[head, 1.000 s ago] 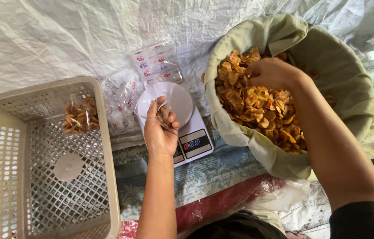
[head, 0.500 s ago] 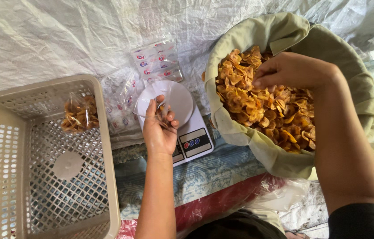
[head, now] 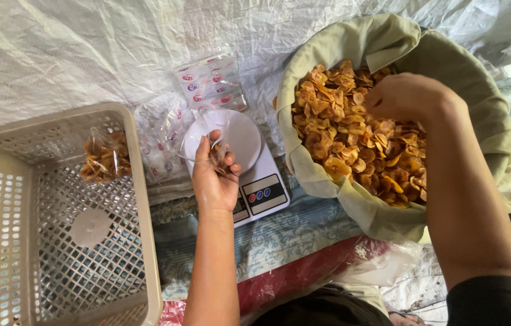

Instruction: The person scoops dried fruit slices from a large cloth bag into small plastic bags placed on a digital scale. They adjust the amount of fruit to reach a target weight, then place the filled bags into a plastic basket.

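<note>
My left hand (head: 214, 175) grips a small clear plastic bag (head: 215, 150) with a few chips in it, held over the round plate of a white kitchen scale (head: 249, 166). My right hand (head: 409, 96) hovers with curled fingers over a heap of golden fried chips (head: 352, 136) in a large round basket lined with pale green cloth (head: 449, 60). Whether chips are in that hand cannot be seen.
A beige plastic crate (head: 141, 199) stands at the left with one filled chip bag (head: 104, 158) inside. Empty printed clear bags (head: 210, 81) lie behind the scale on white woven sheeting. A patterned cloth and red fabric lie near my body.
My right hand has lifted from the chip heap and drawn back toward the right. My left hand stays over the scale with the bag.
</note>
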